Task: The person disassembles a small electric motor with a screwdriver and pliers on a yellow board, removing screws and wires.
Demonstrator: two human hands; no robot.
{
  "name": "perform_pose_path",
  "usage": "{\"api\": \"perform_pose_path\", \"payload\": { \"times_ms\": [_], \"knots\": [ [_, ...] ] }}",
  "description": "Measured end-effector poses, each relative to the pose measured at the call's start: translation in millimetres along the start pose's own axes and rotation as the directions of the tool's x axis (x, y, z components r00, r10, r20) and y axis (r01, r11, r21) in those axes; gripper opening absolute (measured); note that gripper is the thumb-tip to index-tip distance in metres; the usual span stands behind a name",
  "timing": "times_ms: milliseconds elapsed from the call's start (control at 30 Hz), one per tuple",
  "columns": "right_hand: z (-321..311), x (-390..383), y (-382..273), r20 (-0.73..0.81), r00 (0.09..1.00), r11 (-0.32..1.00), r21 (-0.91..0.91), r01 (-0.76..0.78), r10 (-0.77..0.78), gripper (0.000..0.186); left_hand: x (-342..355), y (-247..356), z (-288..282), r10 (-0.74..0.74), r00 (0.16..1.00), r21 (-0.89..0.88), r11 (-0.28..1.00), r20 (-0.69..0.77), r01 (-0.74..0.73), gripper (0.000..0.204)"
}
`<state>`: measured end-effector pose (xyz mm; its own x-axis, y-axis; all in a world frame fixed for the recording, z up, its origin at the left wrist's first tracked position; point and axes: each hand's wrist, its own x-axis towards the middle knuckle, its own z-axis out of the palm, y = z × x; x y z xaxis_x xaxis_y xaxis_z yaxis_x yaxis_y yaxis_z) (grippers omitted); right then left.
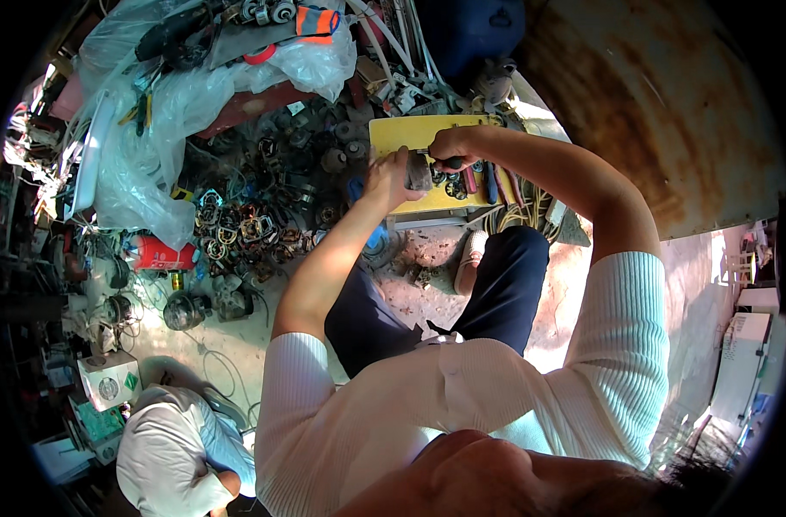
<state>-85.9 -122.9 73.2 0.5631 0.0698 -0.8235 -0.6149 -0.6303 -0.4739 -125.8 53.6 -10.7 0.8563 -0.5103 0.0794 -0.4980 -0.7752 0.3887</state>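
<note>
In the head view a yellow board (401,129) lies before me as a work surface. My left hand (388,177) grips a grey metal part (417,176) at the board's left side. Just right of it, my right hand (451,145) is closed on a black tool handle (452,163) that points toward the part; its tip is too small to make out. Small dark parts (456,188) lie beside the piece, with pliers and other hand tools (492,184) in a row farther right on the board.
Tangled wire coils and metal parts (238,220) pile up at the left, below plastic sheeting (143,172). A red cylinder (156,252) lies nearby. Another person (173,439) crouches at lower left. A large rusty metal sheet (651,103) fills the upper right.
</note>
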Motion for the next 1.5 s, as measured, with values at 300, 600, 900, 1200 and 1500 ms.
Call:
{"api": "perform_pose_path", "payload": {
  "times_ms": [300, 600, 900, 1200, 1500],
  "knots": [
    [-21, 19, -17, 0.073, 0.993, 0.987, -0.141, -0.081, 0.092, 0.006, 1, 1, 2, 0.039, 0.998, 0.011, 0.999, -0.049, -0.038, 0.09],
    [9, 6, 17, 0.004, 0.989, 0.973, -0.178, 0.146, -0.148, 0.015, 3, -2, 4, 0.048, 0.998, 0.039, 0.998, -0.033, -0.047, 0.094],
    [26, -31, 41, -0.196, 0.878, 0.849, -0.414, 0.329, -0.436, 0.046, 2, -2, 2, 0.076, 0.996, 0.067, 0.995, -0.054, -0.072, 0.101],
    [6, 14, 41, -0.036, 0.955, 0.94, -0.194, 0.281, -0.293, 0.023, 2, 1, -2, 0.053, 0.999, 0.063, 0.997, -0.005, -0.052, 0.102],
    [2, 1, 1, -0.016, 0.998, 0.997, -0.034, 0.064, -0.064, 0.007, 5, 0, 0, 0.026, 0.999, 0.061, 0.998, 0.048, -0.029, 0.098]
  ]
}}
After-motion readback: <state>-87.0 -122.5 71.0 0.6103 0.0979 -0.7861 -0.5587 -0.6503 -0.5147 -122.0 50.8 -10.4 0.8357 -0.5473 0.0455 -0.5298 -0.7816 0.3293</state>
